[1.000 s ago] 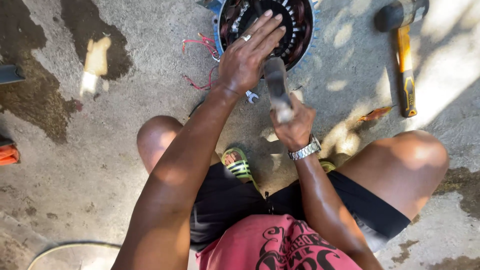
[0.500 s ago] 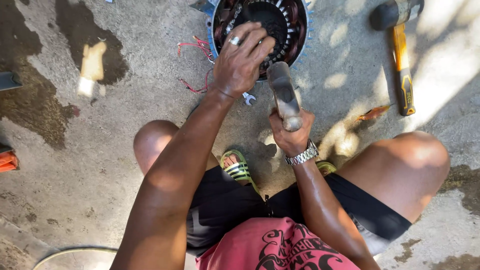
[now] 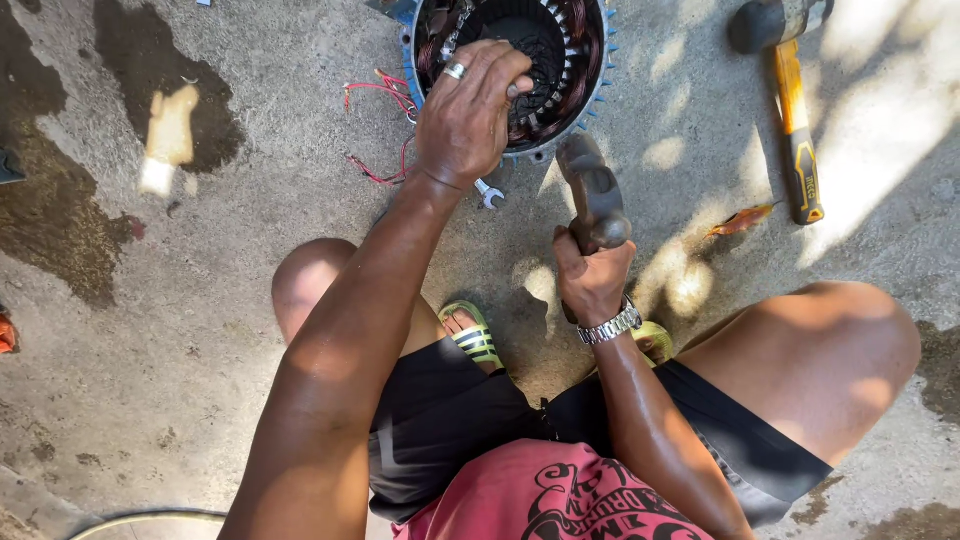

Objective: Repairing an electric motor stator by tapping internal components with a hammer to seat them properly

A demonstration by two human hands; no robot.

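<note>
The stator [image 3: 520, 70], a round motor shell with a blue toothed rim and copper windings packed inside, lies flat on the concrete floor [image 3: 250, 250] at the top of the view, just ahead of the crouching person's knees. The left hand [image 3: 468, 115], a ring on one finger, lies over the near edge of it, fingers curled down into the windings; what they pinch, if anything, I cannot tell. The right hand [image 3: 592, 275], a metal watch [image 3: 610, 325] at the wrist, is clenched tight around the handle of a hammer [image 3: 592, 195], whose dark head is raised and tilted toward the rim, close to it but not touching. Red wires [image 3: 385, 130] trail from the left side of the shell across the floor. A small spanner [image 3: 488, 193] lies just under the rim, between the two hands. Further right, well apart, a second hammer [image 3: 790, 110] with a yellow handle lies in dappled sunlight, a dry leaf [image 3: 742, 220] near its grip. A green-striped sandal [image 3: 472, 335] shows between the knees. Dark damp patches stain the floor to the left.
</note>
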